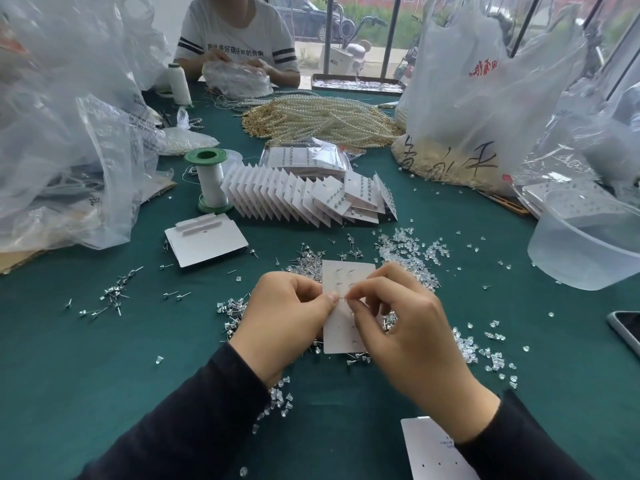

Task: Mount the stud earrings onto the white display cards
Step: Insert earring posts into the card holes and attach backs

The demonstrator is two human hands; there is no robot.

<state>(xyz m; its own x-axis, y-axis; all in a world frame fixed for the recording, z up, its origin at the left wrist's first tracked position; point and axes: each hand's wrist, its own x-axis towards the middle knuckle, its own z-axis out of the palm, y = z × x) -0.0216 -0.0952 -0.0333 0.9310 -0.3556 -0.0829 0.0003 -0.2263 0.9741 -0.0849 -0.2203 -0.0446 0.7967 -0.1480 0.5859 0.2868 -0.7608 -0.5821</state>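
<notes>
My left hand (282, 317) holds the rectangular white display card (341, 327) above the green cloth table (104, 358); my right hand (405, 327) pinches a thin metal stud earring (343, 298) at its face. Loose clear-stone studs (308, 263) lie scattered beneath. Behind stands a fanned row of filled white cards (277, 199), a green-capped thread spool (209, 181) left of it, a translucent plastic tub (585, 244) far right.

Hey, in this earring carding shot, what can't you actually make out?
All in the head view:
- Stud earring pinched by the right hand: too small, mostly covered by that hand.
- Display card gripped by the left hand: holes too faint to count, sides hidden by both hands.
- Phone: cut off by the right edge.
- Blank card: cut off by the bottom edge, partly under the right sleeve.
</notes>
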